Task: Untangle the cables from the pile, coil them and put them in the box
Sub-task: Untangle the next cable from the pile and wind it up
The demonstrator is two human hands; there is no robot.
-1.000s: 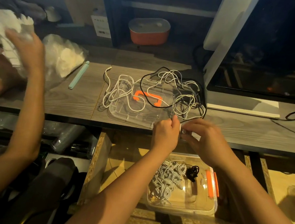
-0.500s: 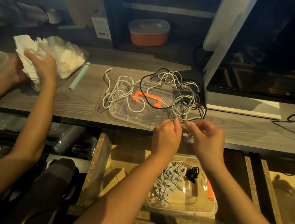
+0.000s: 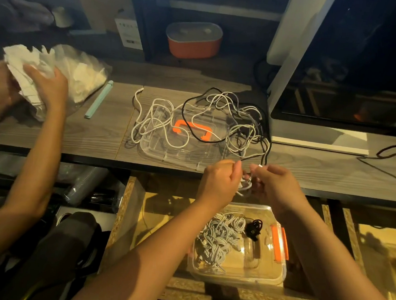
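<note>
A tangle of white and black cables (image 3: 239,127) lies on the wooden desk, draped over a clear lid with an orange handle (image 3: 189,131). At the desk's front edge my left hand (image 3: 220,182) and my right hand (image 3: 275,184) pinch a white cable (image 3: 245,184) between them; a small loop hangs from the fingers. Below, in an open drawer, a clear box (image 3: 270,277) with an orange clasp holds several coiled white cables (image 3: 218,239) and one coiled black cable (image 3: 253,228).
Another person's hands (image 3: 48,86) at the left handle white crumpled paper and a plastic bag (image 3: 84,74). A pale green stick (image 3: 99,99) lies beside them. A white-framed screen (image 3: 337,108) stands at the right, an orange container (image 3: 192,41) at the back.
My hands have drawn slightly apart and lower with the white cable, forming a small loop. The other person's hands came down onto the crumpled paper at the left.
</note>
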